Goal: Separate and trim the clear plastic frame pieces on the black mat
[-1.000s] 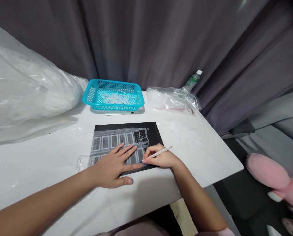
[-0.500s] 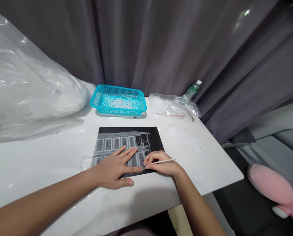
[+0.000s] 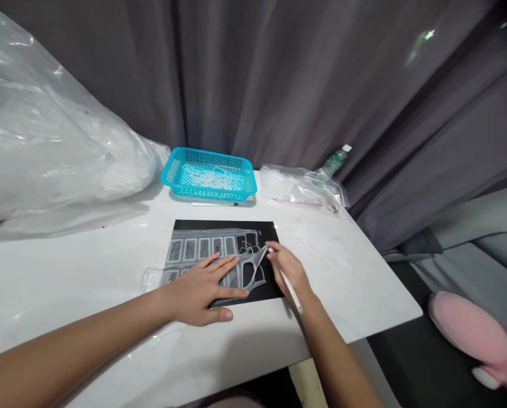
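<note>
A clear plastic sheet [image 3: 189, 249] with rows of rectangular outlines lies on a black mat [image 3: 270, 226]. My left hand [image 3: 202, 289] is spread flat on the sheet, fingers apart, pressing its lower part. My right hand [image 3: 289, 269] pinches a raised strip of the plastic [image 3: 257, 260] above the mat's right side, stretching it up from near my left fingertips. A thin white stick [image 3: 293, 294] is also held in my right hand, slanting down toward the wrist. Thin loops of plastic lie at the sheet's upper right.
A blue basket [image 3: 211, 195] with clear scraps stands behind the mat, a pen [image 3: 213, 204] before it. A large plastic bag [image 3: 58, 147] fills the left. Back right are a clear bag [image 3: 287, 187] and green bottle [image 3: 336, 160]. Small scraps [image 3: 325, 243] lie on the white table [image 3: 380, 303].
My right hand has moved up and away from my left fingertips, lifting a strip of the plastic off the mat. The stick has swung to point down. My left hand stays put.
</note>
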